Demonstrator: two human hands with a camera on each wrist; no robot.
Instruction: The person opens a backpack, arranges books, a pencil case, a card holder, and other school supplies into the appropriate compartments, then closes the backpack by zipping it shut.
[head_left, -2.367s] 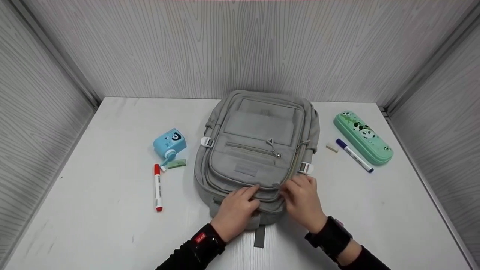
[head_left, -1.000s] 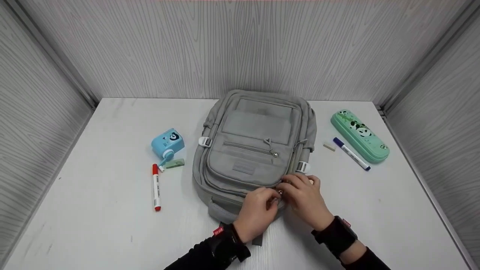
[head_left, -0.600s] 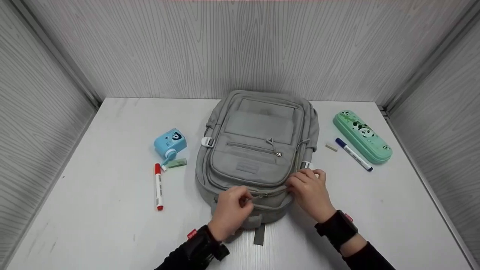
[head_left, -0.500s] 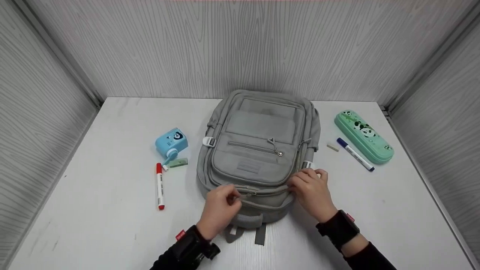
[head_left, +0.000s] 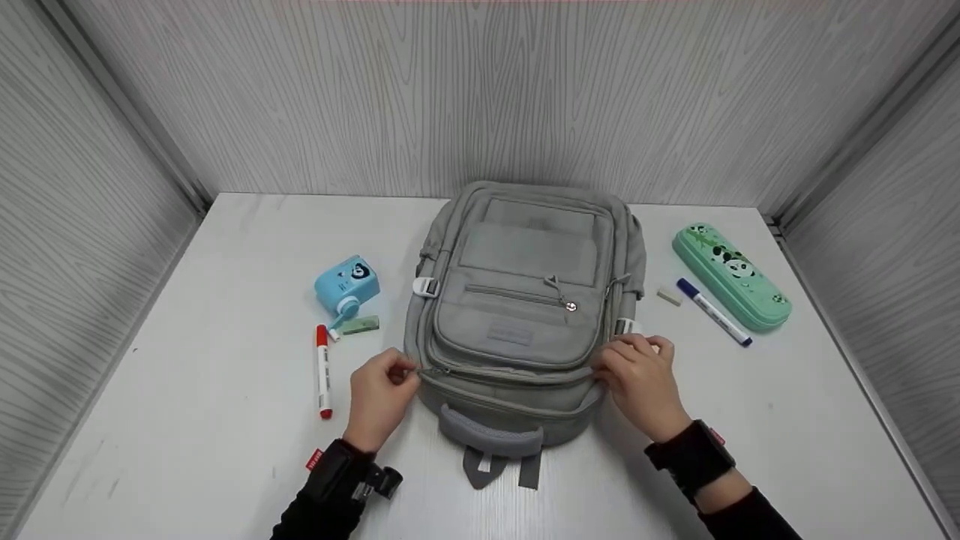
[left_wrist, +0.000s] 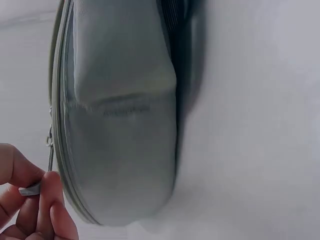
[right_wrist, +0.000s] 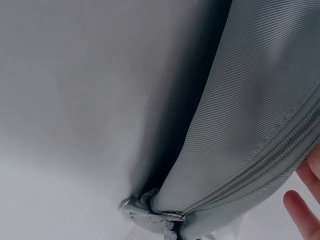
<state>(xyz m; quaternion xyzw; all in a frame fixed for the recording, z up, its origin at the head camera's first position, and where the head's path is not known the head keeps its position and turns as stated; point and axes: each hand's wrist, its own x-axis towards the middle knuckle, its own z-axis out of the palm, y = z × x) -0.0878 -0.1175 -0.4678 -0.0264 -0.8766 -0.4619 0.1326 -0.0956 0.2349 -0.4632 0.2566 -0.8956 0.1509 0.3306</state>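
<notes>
A grey backpack point(head_left: 525, 255) lies front up on the table, its top carry handle point(head_left: 491, 435) towards me. At the bag's left edge my left hand point(head_left: 379, 394) pinches a zipper pull point(left_wrist: 30, 190) between thumb and fingers. The slider point(left_wrist: 49, 139) sits on a zipper point(head_left: 517, 379) that curves across the top end of the bag. On the right side, my right hand point(head_left: 641, 379) pinches the bag's edge by that seam. Part of its grip is hidden behind the fingers in the head view, and only some fingertips point(right_wrist: 300, 212) show in the right wrist view.
Left of the bag are a blue panda-print bottle-shaped item point(head_left: 349, 285), a green eraser-like block point(head_left: 360, 325) and a red marker point(head_left: 323, 371). To the right lie a green panda pencil case point(head_left: 731, 277), a blue marker point(head_left: 714, 311) and a small beige block point(head_left: 669, 297).
My left hand first moved to the bag's lower right corner, took the zipper pull there, then drew it left along the seam to the left edge. My right hand stayed at the right edge.
</notes>
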